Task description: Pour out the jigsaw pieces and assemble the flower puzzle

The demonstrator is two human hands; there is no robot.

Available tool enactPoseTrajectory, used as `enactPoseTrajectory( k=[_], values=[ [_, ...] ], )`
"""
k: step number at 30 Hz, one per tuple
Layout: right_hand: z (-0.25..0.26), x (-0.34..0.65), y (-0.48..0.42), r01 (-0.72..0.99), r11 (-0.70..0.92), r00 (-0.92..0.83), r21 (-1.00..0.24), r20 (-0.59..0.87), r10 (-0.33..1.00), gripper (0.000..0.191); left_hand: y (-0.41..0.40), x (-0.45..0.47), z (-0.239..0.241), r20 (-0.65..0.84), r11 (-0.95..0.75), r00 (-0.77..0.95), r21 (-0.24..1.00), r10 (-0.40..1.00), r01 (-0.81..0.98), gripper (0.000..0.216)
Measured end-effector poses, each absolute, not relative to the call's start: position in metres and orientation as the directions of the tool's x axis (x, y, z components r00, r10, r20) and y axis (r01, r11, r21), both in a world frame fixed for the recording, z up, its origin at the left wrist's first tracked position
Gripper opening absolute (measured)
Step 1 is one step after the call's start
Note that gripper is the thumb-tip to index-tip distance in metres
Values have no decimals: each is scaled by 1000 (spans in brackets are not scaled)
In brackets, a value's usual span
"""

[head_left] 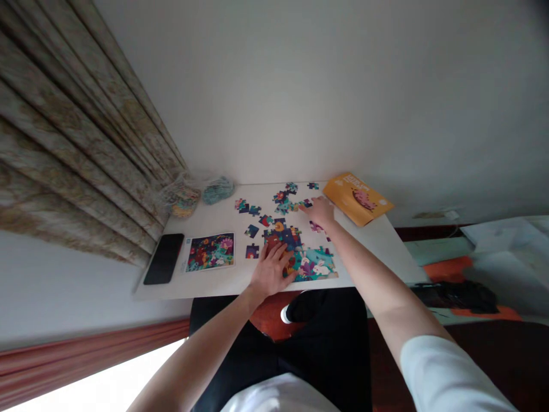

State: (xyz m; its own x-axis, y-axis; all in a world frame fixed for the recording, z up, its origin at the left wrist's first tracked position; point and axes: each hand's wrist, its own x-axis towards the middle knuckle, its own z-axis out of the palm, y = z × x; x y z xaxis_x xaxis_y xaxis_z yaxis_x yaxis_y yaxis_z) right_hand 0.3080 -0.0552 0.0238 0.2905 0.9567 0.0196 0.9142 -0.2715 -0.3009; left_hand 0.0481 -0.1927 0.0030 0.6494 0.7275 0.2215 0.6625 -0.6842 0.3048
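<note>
My left hand (273, 268) lies flat with its fingers spread on a partly joined jigsaw puzzle (315, 266), holding nothing. White rabbits and a brown animal show on the joined part; the hand covers some of it. Farther back, my right hand (321, 212) has its thumb and finger at a small dark puzzle piece (306, 203), beside a joined cluster (283, 200). Its other fingers are curled. Pink pieces (316, 227) lie partly under my right wrist. Loose pieces (252, 231) are scattered left of the joined part, among them a purple one (252, 251).
A printed picture card (211, 253) and a black phone (164, 258) lie on the white table (206, 225) at left. Clear bags of pieces (218, 190) stand at the back left near the curtain (86, 126). A yellow pouch (358, 198) lies back right, close to the wall.
</note>
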Motion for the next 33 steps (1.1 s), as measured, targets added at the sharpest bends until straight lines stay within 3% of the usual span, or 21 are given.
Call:
enactPoseTrajectory(
  k=[3,10,12,16,20,25,33],
  values=[
    [22,290,-36,884,-378,381,-276,-42,924,66,-193,47,4,214,-683,652,311,727,661,54],
    [8,303,-9,766,-499,479,-404,-158,863,51,-192,47,4,206,-678,650,325,731,659,55],
    [5,310,-6,748,-458,437,-481,-162,885,46,-191,47,4,204,-678,652,331,730,656,54],
    [6,331,-13,657,-205,240,-725,-57,969,27,-190,47,3,202,-681,657,335,726,651,52],
    [12,363,-47,455,-110,167,-884,-37,985,33,-190,46,1,210,-688,660,325,721,649,51],
    [13,387,-108,300,-191,44,-935,-187,981,44,-189,46,-4,233,-702,664,291,711,649,49],
    [-4,380,-148,207,-160,114,-965,-139,984,48,-177,72,5,282,-706,649,329,707,627,32]
  ],
)
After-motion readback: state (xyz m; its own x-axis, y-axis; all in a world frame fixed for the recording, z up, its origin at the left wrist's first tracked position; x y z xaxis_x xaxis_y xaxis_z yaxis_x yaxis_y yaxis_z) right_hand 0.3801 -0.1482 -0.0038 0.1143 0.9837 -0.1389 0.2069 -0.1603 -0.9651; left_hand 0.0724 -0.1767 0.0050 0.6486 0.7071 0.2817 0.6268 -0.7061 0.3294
